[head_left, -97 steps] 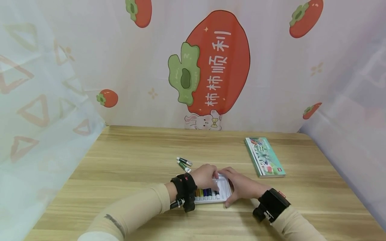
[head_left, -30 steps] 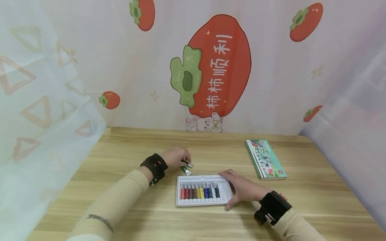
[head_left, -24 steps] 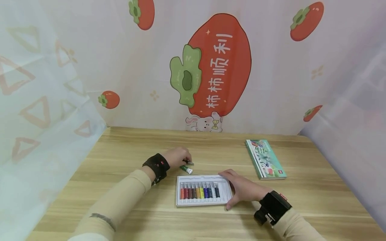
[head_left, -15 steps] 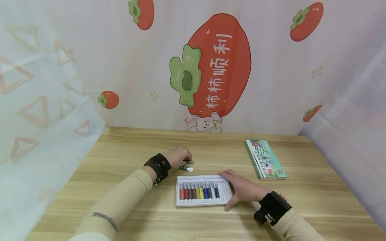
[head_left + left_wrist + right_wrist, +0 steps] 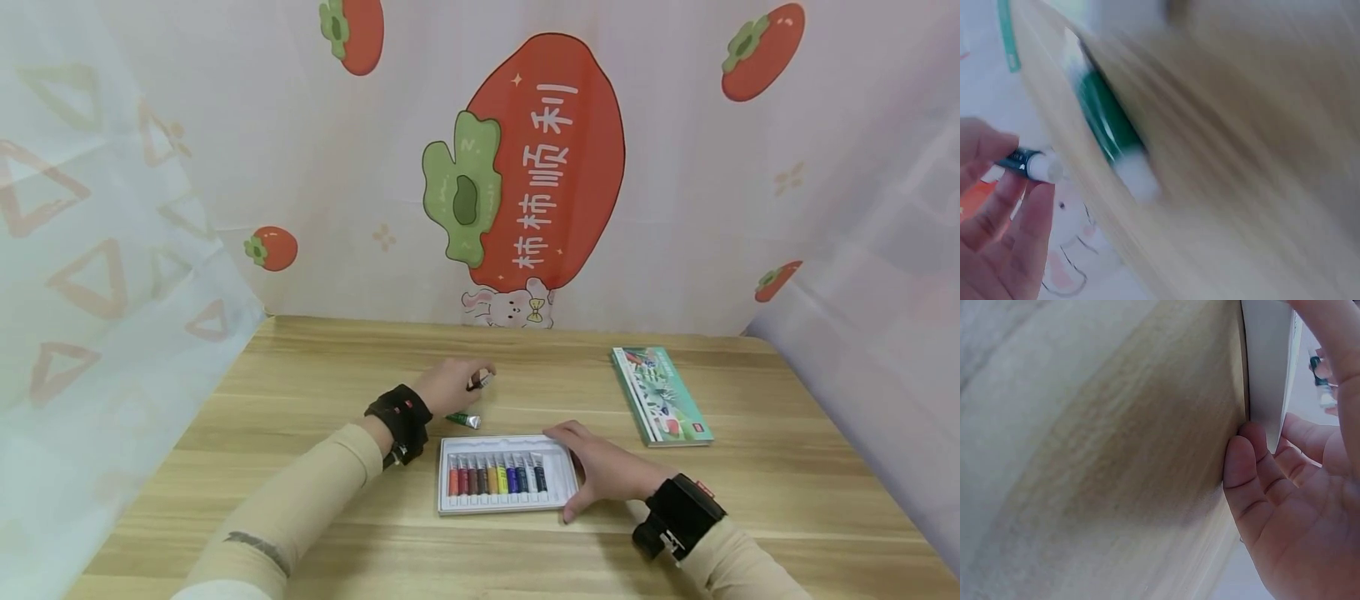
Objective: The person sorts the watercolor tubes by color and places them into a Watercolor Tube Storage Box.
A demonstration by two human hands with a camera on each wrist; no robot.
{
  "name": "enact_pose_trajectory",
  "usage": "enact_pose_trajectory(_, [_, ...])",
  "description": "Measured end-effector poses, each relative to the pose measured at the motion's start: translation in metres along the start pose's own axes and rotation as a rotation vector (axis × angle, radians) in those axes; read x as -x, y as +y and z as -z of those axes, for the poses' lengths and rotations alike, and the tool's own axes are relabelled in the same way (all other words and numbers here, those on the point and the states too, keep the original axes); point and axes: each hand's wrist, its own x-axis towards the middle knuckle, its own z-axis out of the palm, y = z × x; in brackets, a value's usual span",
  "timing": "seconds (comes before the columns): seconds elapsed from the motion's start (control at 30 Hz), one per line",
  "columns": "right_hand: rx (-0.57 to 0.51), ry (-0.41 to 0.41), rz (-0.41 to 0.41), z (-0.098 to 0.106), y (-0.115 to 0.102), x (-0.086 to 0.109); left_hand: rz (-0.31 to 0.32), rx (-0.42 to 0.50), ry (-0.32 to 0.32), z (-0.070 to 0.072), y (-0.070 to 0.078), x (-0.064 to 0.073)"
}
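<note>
My left hand (image 5: pixel 450 387) pinches a small dark paint tube (image 5: pixel 483 382) between thumb and fingers, raised over the far middle of the table. In the left wrist view that tube's white cap (image 5: pixel 1047 169) points out from the fingertips. Below this hand a green paint tube (image 5: pixel 465 421) lies on the table, its cap end partly covered in the head view. Just nearer stands a white tray (image 5: pixel 480 510) with a row of coloured paint tubes (image 5: pixel 493 477) and bare space at its right end. My right hand (image 5: pixel 611 468) grips that end, thumb at the near corner, fingers at the far one.
A flat teal box with a printed plant picture (image 5: pixel 662 396) lies at the back right of the wooden table (image 5: pixel 360 533). A persimmon-patterned curtain (image 5: pixel 360 183) hangs behind the table's far edge and along both sides.
My left hand was over the tray, then went to the two loose tubes and lifted the dark one. The green tube has turned slightly. My right hand stays at the tray.
</note>
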Motion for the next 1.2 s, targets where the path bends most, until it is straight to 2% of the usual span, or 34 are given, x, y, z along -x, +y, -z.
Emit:
enact_pose_trajectory(0.07, [-0.001, 0.000, 0.002, 0.000, 0.000, 0.000, 0.030, 0.100, 0.027, -0.002, 0.008, 0.001])
enact_pose_trajectory(0.17, [-0.002, 0.002, 0.005, 0.000, 0.001, -0.001, 0.069, 0.296, 0.045, -0.008, 0.025, 0.005])
enact_pose_trajectory(0.27, [0.006, 0.007, 0.010, 0.001, 0.002, -0.001, 0.080, 0.480, 0.027, -0.016, 0.042, 0.009])
enact_pose_trajectory(0.33, [0.009, 0.010, 0.017, 0.001, 0.002, -0.001, 0.096, 0.558, 0.001, -0.023, 0.053, 0.012])
enact_pose_trajectory(0.53, [0.013, 0.004, 0.044, 0.000, 0.002, -0.001, 0.172, 0.689, -0.075, -0.039, 0.080, 0.022])
enact_pose_trajectory(0.7, [0.024, 0.008, 0.055, 0.000, 0.003, 0.000, 0.239, 0.784, -0.095, -0.048, 0.094, 0.026])
enact_pose_trajectory(0.87, [0.007, 0.009, 0.047, 0.000, 0.003, 0.000, 0.267, 0.765, -0.090, -0.056, 0.100, 0.025])
enact_pose_trajectory(1.03, [-0.013, 0.010, 0.041, 0.000, 0.005, 0.001, 0.265, 0.709, -0.124, -0.063, 0.102, 0.024])
enact_pose_trajectory(1.1, [-0.011, 0.012, 0.045, -0.001, 0.006, 0.001, 0.249, 0.668, -0.135, -0.064, 0.102, 0.023])
enact_pose_trajectory(1.2, [-0.011, 0.011, 0.046, 0.000, 0.007, 0.000, 0.207, 0.547, -0.151, -0.062, 0.103, 0.019])
